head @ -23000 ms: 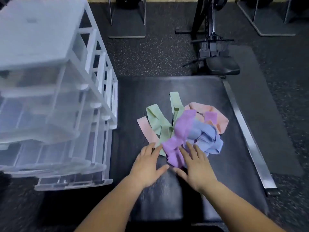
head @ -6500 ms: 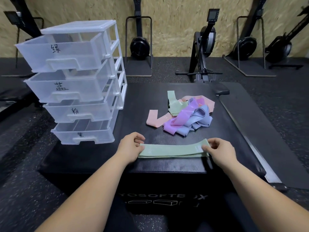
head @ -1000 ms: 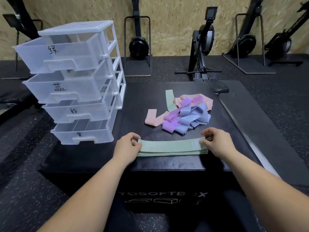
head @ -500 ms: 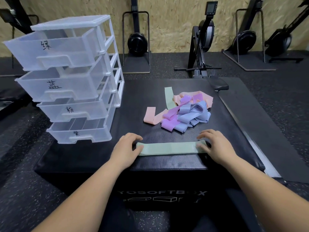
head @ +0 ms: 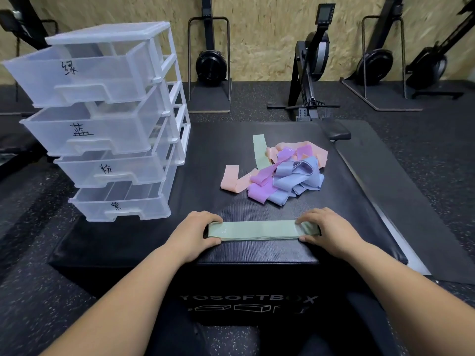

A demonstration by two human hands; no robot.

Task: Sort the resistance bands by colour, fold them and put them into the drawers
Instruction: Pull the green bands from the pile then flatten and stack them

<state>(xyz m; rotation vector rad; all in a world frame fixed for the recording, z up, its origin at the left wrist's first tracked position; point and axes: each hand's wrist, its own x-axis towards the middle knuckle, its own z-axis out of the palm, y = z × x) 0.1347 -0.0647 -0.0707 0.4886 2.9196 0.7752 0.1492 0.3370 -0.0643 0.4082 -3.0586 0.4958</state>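
- Squared up since a second ago, the green bands [head: 257,229] now lie as one neat strip where their layers were splayed, and the pile has given up a green band to them since a few seconds back.
- Biggest here is the drawer unit [head: 108,119]: four clear drawers, all pulled partly out, each with a handwritten label.
- It stands on a black padded box [head: 205,150].
- Right of the drawer unit, about level with its lower drawers, sits the pile [head: 280,173] of pink, purple and blue bands, with one green strip [head: 259,150] on its far side.
- Nearer the person than the drawer unit, and to its right, the green bands lie flat and stretched out lengthwise.
- They look light, soft and limp, probably springy. A fold would likely creep open, so I would pinch all the layers together at the ends and bring end to end.
- At the end nearer the drawer unit, the left hand [head: 195,232] curls its fingers over the strip, thumb at the near edge.
- At the end away from the drawer unit, the right hand [head: 326,229] grips likewise, fingers over the far edge and thumb on the near one.
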